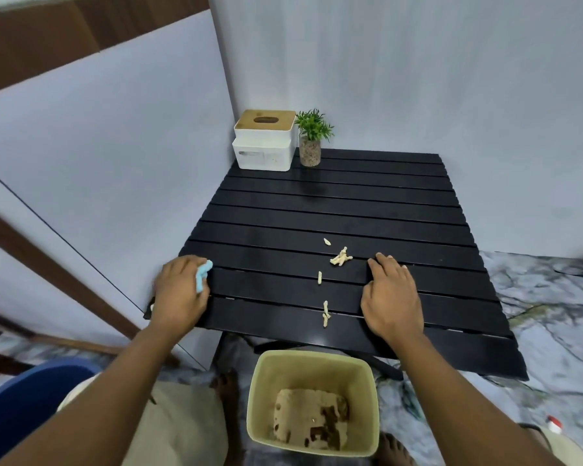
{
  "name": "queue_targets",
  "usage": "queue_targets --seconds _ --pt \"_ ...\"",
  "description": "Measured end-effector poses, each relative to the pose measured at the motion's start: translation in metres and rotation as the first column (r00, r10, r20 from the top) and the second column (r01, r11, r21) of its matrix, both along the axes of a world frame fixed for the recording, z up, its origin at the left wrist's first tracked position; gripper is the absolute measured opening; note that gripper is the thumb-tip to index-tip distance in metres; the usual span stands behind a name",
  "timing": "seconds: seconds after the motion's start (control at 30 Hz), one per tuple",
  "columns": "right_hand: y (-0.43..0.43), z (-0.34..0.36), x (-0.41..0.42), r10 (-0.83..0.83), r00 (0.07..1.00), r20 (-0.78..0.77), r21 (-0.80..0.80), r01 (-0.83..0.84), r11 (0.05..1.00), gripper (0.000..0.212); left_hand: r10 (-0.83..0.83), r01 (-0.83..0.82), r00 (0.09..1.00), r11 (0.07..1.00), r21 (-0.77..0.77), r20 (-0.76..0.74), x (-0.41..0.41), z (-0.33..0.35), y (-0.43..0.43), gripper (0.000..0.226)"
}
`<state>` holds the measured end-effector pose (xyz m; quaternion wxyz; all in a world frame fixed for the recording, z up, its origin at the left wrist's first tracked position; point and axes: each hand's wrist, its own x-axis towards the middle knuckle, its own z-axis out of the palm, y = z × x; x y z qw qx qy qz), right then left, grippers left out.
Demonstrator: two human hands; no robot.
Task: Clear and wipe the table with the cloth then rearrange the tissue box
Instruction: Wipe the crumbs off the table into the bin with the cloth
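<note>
A black slatted table fills the middle of the head view. Pale snack crumbs lie on its near half: a small pile, a single piece and a few more close to the front edge. My left hand grips a light blue cloth at the table's front left corner. My right hand rests flat on the slats, fingers straight, just right of the crumbs. A white tissue box with a wooden lid stands in the far left corner.
A small green plant in a glass pot stands right beside the tissue box. A yellow-green bin with brown paper inside sits on the floor below the table's front edge, between my feet. Walls close off the left and back sides.
</note>
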<state>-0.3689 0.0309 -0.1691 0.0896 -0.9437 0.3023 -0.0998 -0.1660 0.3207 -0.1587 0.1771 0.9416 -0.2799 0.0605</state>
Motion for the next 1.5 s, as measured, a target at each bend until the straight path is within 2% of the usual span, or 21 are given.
queue_targets --seconds 0.13,0.23,0.33,0.4,0.47,0.57,0.67,0.77,0.83,0.87,0.93,1.03,1.1,1.17,1.23,1.27,1.33,1.4,1.43,1.5 --pt "0.001 0.0 0.001 -0.006 1.0 0.017 0.008 0.006 1.0 0.05 -0.125 0.126 0.992 0.985 -0.118 0.016 -0.031 -0.005 -0.04 0.036" --pt "0.001 0.002 -0.001 0.002 0.996 0.088 0.062 -0.007 0.998 0.048 -0.276 0.271 0.961 0.945 -0.182 -0.002 -0.063 -0.008 -0.083 0.036" --pt "-0.003 0.008 -0.005 -0.033 0.977 0.209 0.266 -0.024 0.964 0.047 -0.354 0.3 0.932 0.876 -0.379 -0.08 -0.074 0.002 -0.117 0.033" --pt "-0.008 0.014 -0.009 -0.089 0.965 0.249 0.465 -0.038 0.884 0.048 -0.351 0.277 0.933 0.84 -0.466 -0.077 -0.069 0.014 -0.132 0.033" --pt "-0.017 0.023 -0.014 -0.126 0.945 0.301 0.622 -0.095 0.777 0.047 -0.441 0.36 0.894 0.812 -0.459 -0.08 -0.067 0.027 -0.15 0.037" --pt "-0.032 0.04 -0.024 -0.148 0.894 0.424 0.706 -0.224 0.671 0.053 -0.627 0.555 0.775 0.733 -0.393 -0.076 -0.077 0.042 -0.189 0.042" --pt "-0.05 0.049 -0.034 -0.182 0.867 0.463 0.731 -0.258 0.631 0.057 -0.698 0.644 0.71 0.697 -0.315 -0.095 -0.091 0.051 -0.234 0.052" --pt "-0.067 0.047 -0.043 -0.331 0.828 0.453 0.745 -0.148 0.65 0.055 -0.699 0.669 0.655 0.713 -0.209 -0.286 -0.107 0.05 -0.266 0.084" --pt "-0.074 0.042 -0.049 -0.4 0.819 0.412 0.744 -0.049 0.667 0.052 -0.676 0.671 0.655 0.726 -0.151 -0.338 -0.108 0.045 -0.266 0.095" --pt "-0.077 0.039 -0.051 -0.417 0.816 0.4 0.743 -0.022 0.669 0.051 -0.671 0.659 0.68 0.736 -0.154 -0.296 -0.104 0.044 -0.262 0.089" --pt "-0.08 0.034 -0.052 -0.417 0.814 0.405 0.724 -0.006 0.69 0.046 -0.641 0.603 0.752 0.763 -0.233 -0.152 -0.085 0.043 -0.248 0.063" --pt "-0.072 0.036 -0.038 -0.316 0.868 0.384 0.567 0.048 0.822 0.04 -0.487 0.45 0.872 0.839 -0.306 -0.054 -0.048 0.033 -0.214 0.037" --pt "-0.059 0.04 -0.019 -0.226 0.94 0.254 0.382 0.118 0.917 0.053 -0.357 0.33 0.931 0.911 -0.247 -0.073 -0.028 0.018 -0.186 0.034" --pt "-0.044 0.044 0.002 -0.185 0.982 0.031 0.167 0.178 0.97 0.069 -0.258 0.245 0.962 0.96 -0.132 -0.087 -0.018 0.003 -0.159 0.034" --pt "-0.03 0.042 0.018 -0.132 0.981 -0.145 -0.005 0.133 0.991 0.064 -0.211 0.209 0.976 0.977 -0.041 -0.052 -0.016 -0.007 -0.14 0.035" --pt "-0.027 0.041 0.022 -0.1 0.976 -0.194 -0.042 0.094 0.995 0.057 -0.204 0.204 0.979 0.979 -0.021 -0.029 -0.017 -0.009 -0.133 0.036" --pt "-0.034 0.041 0.02 -0.012 0.969 -0.246 -0.02 0.007 1.0 0.054 -0.227 0.227 0.974 0.974 0.005 0.009 -0.02 -0.01 -0.126 0.037" --pt "-0.056 0.045 0.003 0.054 0.957 -0.285 0.018 -0.05 0.999 0.068 -0.258 0.258 0.966 0.966 0.023 0.006 -0.023 -0.013 -0.12 0.039" --pt "-0.07 0.047 -0.01 0.038 0.957 -0.288 0.016 -0.035 0.999 0.073 -0.257 0.257 0.966 0.966 0.017 -0.006 -0.024 -0.013 -0.117 0.039" --pt "-0.092 0.044 -0.041 -0.05 0.972 -0.229 0.015 0.055 0.998 0.07 -0.241 0.241 0.97 0.971 -0.002 -0.033 -0.025 -0.013 -0.116 0.04"
